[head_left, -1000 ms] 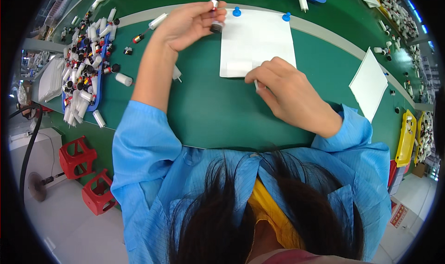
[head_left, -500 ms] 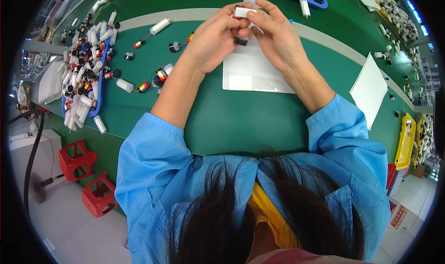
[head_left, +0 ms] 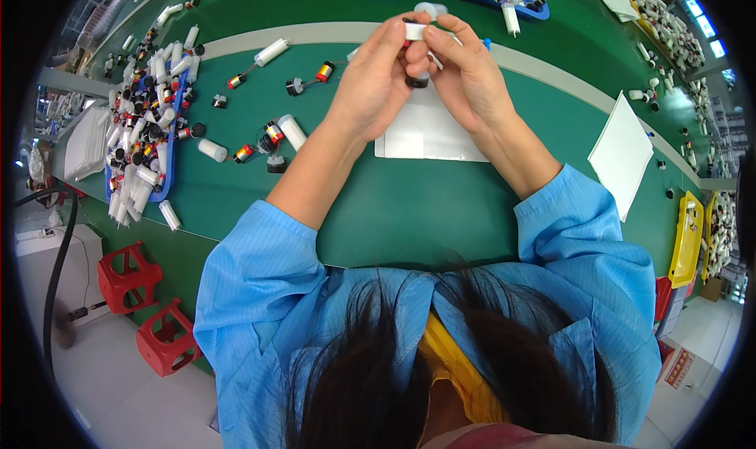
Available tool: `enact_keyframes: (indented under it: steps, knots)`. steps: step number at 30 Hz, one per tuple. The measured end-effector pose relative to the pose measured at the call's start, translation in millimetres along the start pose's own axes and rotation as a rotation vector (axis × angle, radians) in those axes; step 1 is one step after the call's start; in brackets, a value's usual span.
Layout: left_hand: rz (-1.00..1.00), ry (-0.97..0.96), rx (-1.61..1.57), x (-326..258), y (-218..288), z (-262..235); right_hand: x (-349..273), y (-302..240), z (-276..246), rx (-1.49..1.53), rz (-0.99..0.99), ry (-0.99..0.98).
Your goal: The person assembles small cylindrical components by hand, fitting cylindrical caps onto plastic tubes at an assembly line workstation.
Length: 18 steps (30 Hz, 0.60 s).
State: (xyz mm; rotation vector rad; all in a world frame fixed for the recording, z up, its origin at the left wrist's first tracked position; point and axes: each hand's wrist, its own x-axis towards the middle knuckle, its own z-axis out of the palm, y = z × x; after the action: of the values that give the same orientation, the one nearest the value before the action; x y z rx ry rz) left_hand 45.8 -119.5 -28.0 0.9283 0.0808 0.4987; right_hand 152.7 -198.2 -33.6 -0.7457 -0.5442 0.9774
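Note:
My left hand (head_left: 370, 87) and my right hand (head_left: 472, 79) meet at the far middle of the green table. Between thumbs and fingers, both grip a small white piece (head_left: 415, 31). Fingers hide much of it, and a bit of red shows just below. A black round part (head_left: 417, 80) hangs under the fingers; whether it is joined to the white piece I cannot tell. Behind the fingertips is a translucent white round part (head_left: 431, 9). Beneath my hands lies a white sheet (head_left: 402, 143). Left of my left wrist is a white cylinder (head_left: 291, 132).
A blue tray (head_left: 170, 161) heaped with white cylinders and small motors stands at left. Loose motors (head_left: 324, 72) and another white cylinder (head_left: 272, 52) lie nearer. Another blue tray (head_left: 543, 9) is beyond my hands. White paper (head_left: 624, 157) and a yellow tray (head_left: 687, 240) are at right.
My left hand and forearm have shifted a little right and nearer, uncovering more of the white cylinder and a black part beside it. The black part under my fingers shows more.

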Motion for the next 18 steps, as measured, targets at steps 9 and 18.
enact_keyframes:
  steps: [9, 18]
  knots:
    - [-0.326, -0.105, 0.103, -8, 11, -2, 0, -32, 6, -0.492, 0.081, -0.086]
    - [0.327, 0.47, 1.931, -23, 65, -71, 121, -95, 35, -1.755, -0.738, -0.075]
